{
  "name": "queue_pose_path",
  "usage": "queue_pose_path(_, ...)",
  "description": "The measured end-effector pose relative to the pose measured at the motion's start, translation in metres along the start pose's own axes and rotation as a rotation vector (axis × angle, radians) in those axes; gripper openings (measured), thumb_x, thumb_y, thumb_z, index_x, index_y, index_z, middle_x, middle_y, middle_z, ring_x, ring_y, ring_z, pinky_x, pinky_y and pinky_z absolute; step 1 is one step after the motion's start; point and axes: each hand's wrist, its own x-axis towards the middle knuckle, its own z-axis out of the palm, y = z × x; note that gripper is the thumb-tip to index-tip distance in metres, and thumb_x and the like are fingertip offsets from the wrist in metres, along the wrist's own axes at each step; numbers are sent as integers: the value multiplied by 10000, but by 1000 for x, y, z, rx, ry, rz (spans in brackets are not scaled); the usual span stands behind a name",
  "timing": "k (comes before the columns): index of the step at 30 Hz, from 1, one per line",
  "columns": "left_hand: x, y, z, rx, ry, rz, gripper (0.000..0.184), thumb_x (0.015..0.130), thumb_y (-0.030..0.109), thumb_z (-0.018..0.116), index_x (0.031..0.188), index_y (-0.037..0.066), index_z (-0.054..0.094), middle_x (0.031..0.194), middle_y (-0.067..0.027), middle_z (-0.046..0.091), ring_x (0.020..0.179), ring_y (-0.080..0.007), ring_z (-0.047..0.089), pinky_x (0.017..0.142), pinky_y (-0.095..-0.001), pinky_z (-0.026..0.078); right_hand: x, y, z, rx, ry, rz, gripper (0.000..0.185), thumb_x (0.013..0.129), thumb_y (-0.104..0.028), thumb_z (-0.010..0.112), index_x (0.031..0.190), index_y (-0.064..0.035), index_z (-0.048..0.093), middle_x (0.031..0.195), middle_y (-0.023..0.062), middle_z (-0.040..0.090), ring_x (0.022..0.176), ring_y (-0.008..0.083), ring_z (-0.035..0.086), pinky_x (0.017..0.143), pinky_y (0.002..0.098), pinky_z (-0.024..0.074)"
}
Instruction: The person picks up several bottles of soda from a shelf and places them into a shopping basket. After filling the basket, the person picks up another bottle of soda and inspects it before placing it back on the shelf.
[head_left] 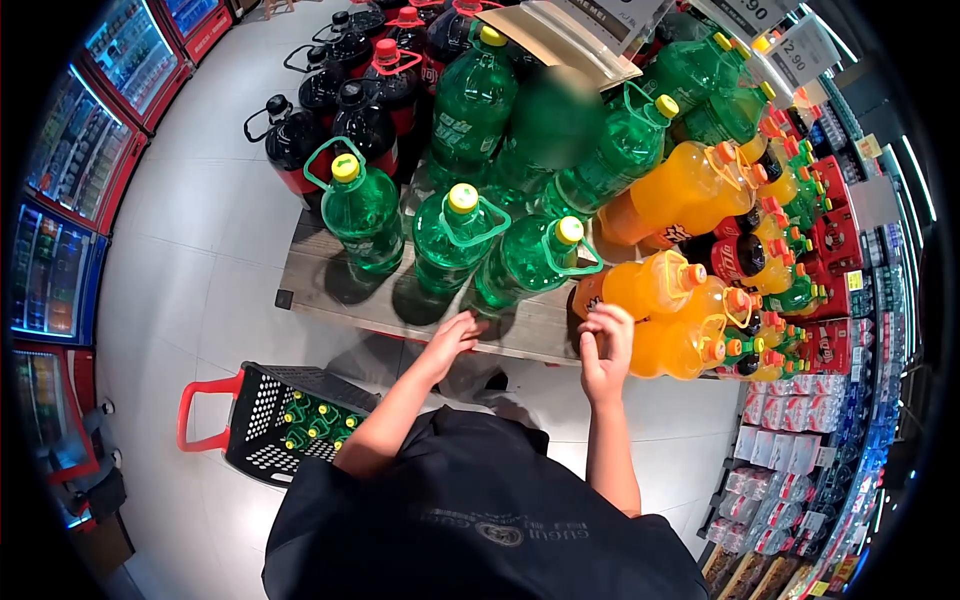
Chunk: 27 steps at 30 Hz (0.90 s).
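Observation:
Large green bottles with yellow caps stand on a wooden display table (330, 262). My left hand (455, 340) is at the table's front edge, near the base of a front green bottle (520, 262); its fingers are close together and partly hidden, so what they touch is unclear. To the right, my right hand (607, 345) is raised with its fingers apart and nothing in it, beside the orange bottles (640, 287). Another front green bottle (445, 240) stands in the middle, and one more (364, 215) at the left with a green handle loop.
A black basket (262, 420) with a red handle, holding several small green bottles, is on the floor at lower left. Dark cola bottles (293, 140) stand at back left. Lit fridges (75, 150) line the left; stocked shelves (800, 450) line the right.

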Motion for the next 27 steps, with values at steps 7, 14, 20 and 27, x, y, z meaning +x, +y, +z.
queue_pose_path(7,-131,-79,-110,96,464,-124,364,942,335,457,1167,73,573,850,-66,653,844,-162,632,748,-282,479,-107,87,8,-47,-615,293,179,809,-62,590,978,-12,620,925,139,591,845,243,603,719,318,489)
queue_pose_path(14,-244,-245,-156,636,764,-683,314,852,269,492,1003,40,645,959,-168,659,908,-279,634,779,-371,485,-227,279,15,376,-785,992,198,888,-187,553,992,-36,628,859,48,593,771,139,545,730,270,450)
queue_pose_path(20,-254,-405,-60,1297,564,86,284,808,255,472,783,38,653,892,-221,629,827,-372,611,718,-456,491,-238,372,-73,-222,-1361,954,259,807,-290,622,692,-60,604,657,20,578,621,143,522,567,312,425)
queue_pose_path(27,-266,-430,32,371,684,-654,403,853,342,440,930,11,658,977,-227,642,902,-357,625,766,-441,493,-228,388,-92,-482,-1619,651,233,813,-284,595,749,-61,619,729,47,601,679,177,555,597,338,450)
